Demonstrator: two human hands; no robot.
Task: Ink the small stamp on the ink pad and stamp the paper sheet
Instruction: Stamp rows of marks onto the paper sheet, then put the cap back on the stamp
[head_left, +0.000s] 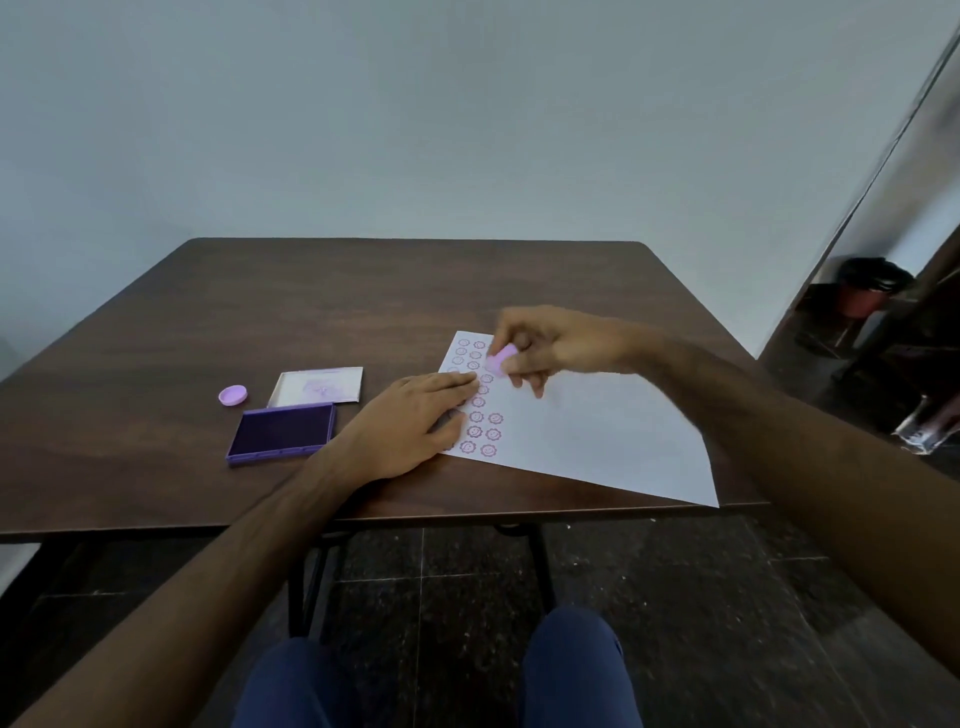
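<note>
The right hand (550, 348) pinches the small stamp (501, 358) between its fingers (506, 332), closed around the pink body, and holds it over the far left part of the paper sheet (587, 431), which lies near the bench's (311, 312) front right corner with one corner reaching the front edge. The left hand (410, 421) lies flat, fingers spread and holding nothing, pinning the sheet's left edge beside two columns of purple flower prints. The step looks like placing the next print at the head of a new column; whether the stamp face already touches the paper cannot be told through the blur. To do it well, bring the stamp down square and upright, press once without rocking or sliding, and lift straight off, with the left hand bearing down so the sheet cannot creep. The ink pad (283, 431) sits open toward the bench's front left, its lid (317, 387) behind it and a small round cap (232, 395) to its left, within easy reach for re-inking.
</note>
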